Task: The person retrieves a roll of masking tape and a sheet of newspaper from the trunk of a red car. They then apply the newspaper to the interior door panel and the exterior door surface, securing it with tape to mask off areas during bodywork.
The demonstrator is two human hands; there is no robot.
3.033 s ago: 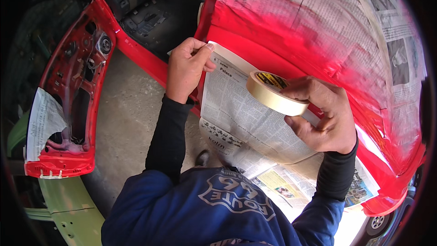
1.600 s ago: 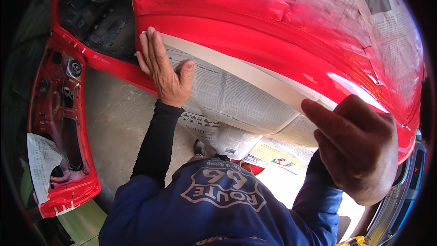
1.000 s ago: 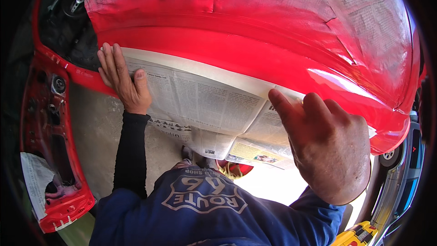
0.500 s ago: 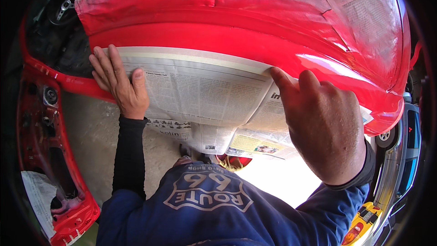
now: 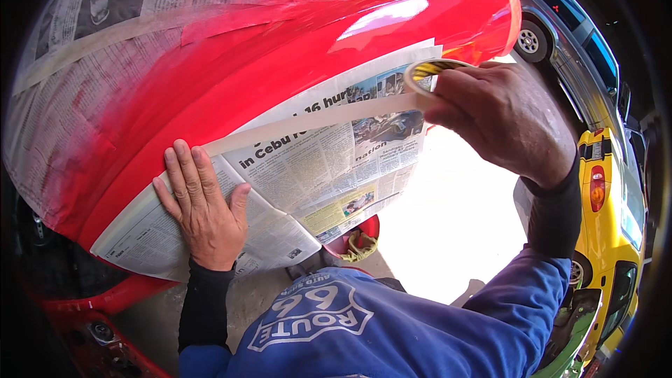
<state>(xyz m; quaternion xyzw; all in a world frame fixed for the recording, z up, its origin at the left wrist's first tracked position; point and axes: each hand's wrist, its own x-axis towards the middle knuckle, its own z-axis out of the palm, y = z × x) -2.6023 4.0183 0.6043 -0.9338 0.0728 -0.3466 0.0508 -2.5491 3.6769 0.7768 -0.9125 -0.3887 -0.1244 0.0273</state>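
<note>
My left hand (image 5: 206, 206) lies flat, fingers stretched, on the upper edge of a newspaper sheet (image 5: 308, 175) that hangs along a glossy red car panel (image 5: 280, 77). Under its fingertips runs a pale strip of masking tape (image 5: 322, 119). This strip stretches unsupported across the paper to the tape roll, its right part apart from the panel. In my right hand (image 5: 500, 115) is the roll of masking tape (image 5: 411, 78), held by fingers closed round its rim. Behind the strip, the paper's top corner leans against the red panel.
More newspaper (image 5: 91, 42), dusted with red, covers the car's upper left. At right stand a grey vehicle (image 5: 570, 17) and a yellow car (image 5: 607, 189). A loose red car door (image 5: 98, 339) is at lower left. A red container (image 5: 357, 238) with yellowish cloth sits below the paper.
The view has swung to the right along the panel. My right hand has come away from the paper edge, drawing out a tape strip from the roll. My left hand now presses farther along the paper.
</note>
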